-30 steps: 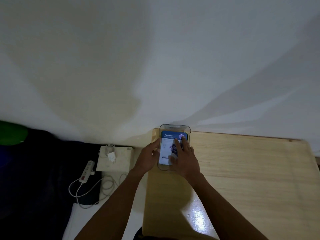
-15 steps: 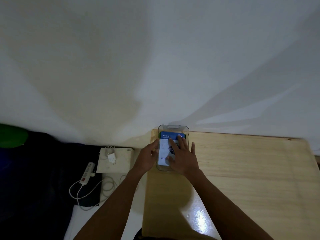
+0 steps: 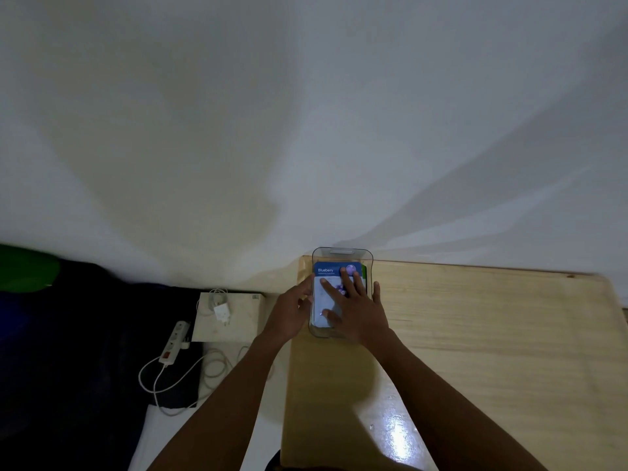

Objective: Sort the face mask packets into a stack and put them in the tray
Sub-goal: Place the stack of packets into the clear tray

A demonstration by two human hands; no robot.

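A clear plastic tray (image 3: 342, 252) sits at the far left corner of the wooden table (image 3: 475, 334). Inside it lies a stack of face mask packets (image 3: 324, 270); the top one is blue and white and reads "Blueberry". A green edge of another packet shows at the tray's right side. My right hand (image 3: 353, 309) lies flat on the top packet with its fingers spread. My left hand (image 3: 292, 311) rests against the tray's left wall, thumb at the rim.
The white wall stands right behind the tray. Left of the table, on the floor, lie a white board with a charger (image 3: 222, 312), a power strip (image 3: 175, 341) with cables, and dark fabric. A glare patch shines on the table near me.
My right hand has slid slightly toward me and flattened on the top packet, fingers spreading wider. My left hand stays at the tray's left side.
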